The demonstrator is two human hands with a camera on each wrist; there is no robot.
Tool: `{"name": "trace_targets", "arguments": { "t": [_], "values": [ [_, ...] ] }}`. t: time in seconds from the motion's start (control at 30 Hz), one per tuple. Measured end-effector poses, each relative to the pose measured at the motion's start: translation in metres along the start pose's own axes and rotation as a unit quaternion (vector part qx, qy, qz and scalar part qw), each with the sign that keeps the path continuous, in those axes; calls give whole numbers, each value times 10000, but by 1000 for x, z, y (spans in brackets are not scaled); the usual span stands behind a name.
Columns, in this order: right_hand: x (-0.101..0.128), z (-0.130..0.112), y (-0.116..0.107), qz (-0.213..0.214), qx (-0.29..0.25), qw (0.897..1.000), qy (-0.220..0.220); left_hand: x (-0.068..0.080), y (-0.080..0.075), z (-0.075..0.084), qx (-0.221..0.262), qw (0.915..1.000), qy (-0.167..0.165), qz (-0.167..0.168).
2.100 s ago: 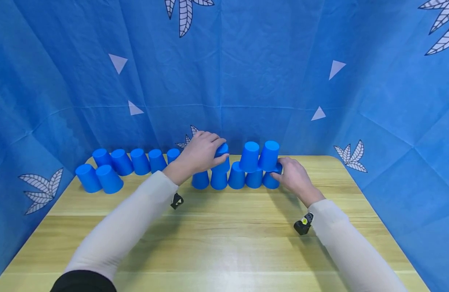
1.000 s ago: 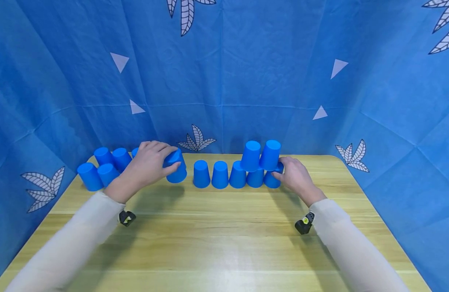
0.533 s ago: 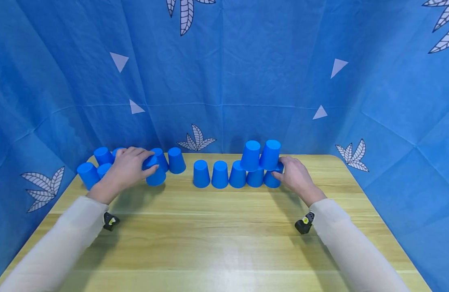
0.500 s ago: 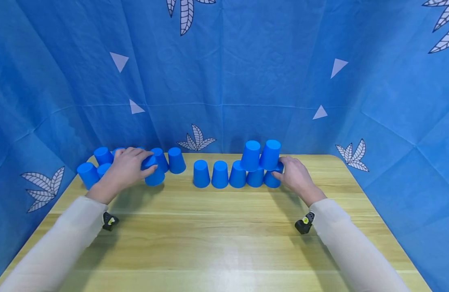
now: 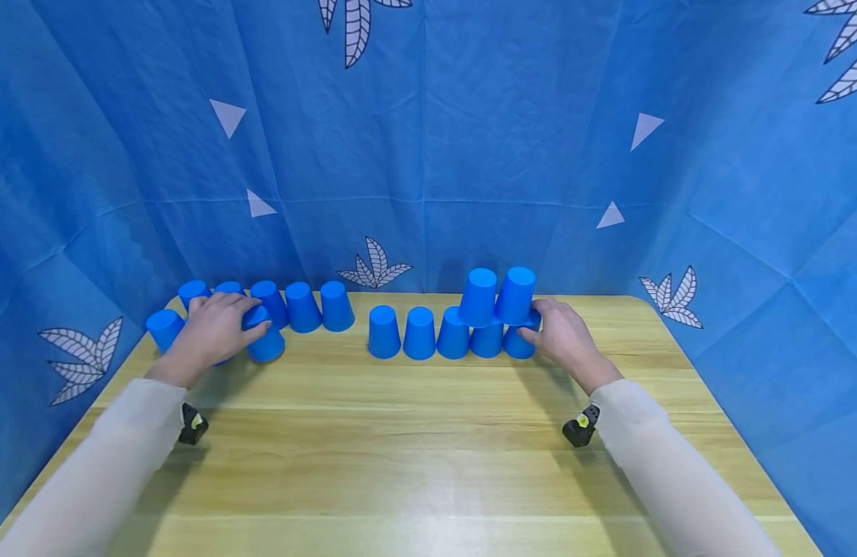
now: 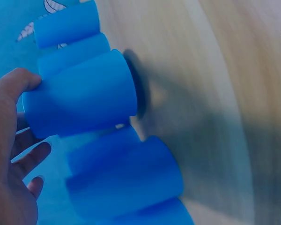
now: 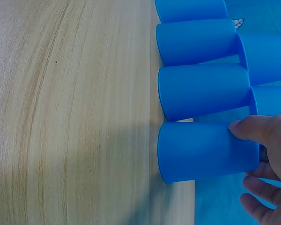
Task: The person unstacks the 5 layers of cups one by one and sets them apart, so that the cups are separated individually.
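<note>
My left hand pinches an upside-down blue cup by its upper end, in front of the left group. In the left wrist view, the thumb lies on that cup and a shadow shows beside its rim; I cannot tell whether it touches the table. On the right, my right hand holds the last cup of the bottom row, thumb in front and fingers behind it. Above that row, two cups stand on the cups below. The right wrist view shows the held cup resting on the table.
Several upside-down blue cups line the table's back left, and another cup stands at the left edge. Two cups without any on top stand mid-table. A blue curtain hangs behind the wooden table.
My left hand has carried its cup leftward from the upper layer of the right group, down to the front of the left group. My right hand has stayed at the end cup.
</note>
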State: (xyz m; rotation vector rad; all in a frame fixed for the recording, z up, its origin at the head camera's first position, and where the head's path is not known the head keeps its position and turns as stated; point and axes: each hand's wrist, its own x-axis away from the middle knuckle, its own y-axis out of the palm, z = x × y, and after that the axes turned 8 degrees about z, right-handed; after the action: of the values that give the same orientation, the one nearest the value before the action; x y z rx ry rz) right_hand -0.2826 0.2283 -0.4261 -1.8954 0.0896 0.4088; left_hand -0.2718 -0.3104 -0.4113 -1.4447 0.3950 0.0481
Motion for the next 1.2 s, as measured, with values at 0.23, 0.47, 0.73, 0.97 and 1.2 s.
{"name": "trace_targets", "arguments": {
  "t": [0.23,0.47,0.73,0.97,1.2],
  "values": [
    [-1,1,1,-50,1,10000,68,2,5,-15,-81,9998,-159,-86],
    [-1,0,1,-79,-62,9999,130,2,7,-21,-37,9995,-286,-122],
    [-1,0,0,-67,-18,9999,111,0,5,-21,-53,9991,-293,-304],
    [-1,0,1,-85,-1,9999,145,-2,-1,-13,40,9992,-268,-282],
    [0,1,1,-86,-41,9999,121,-7,-12,13,150,9998,38,139]
  ]
}}
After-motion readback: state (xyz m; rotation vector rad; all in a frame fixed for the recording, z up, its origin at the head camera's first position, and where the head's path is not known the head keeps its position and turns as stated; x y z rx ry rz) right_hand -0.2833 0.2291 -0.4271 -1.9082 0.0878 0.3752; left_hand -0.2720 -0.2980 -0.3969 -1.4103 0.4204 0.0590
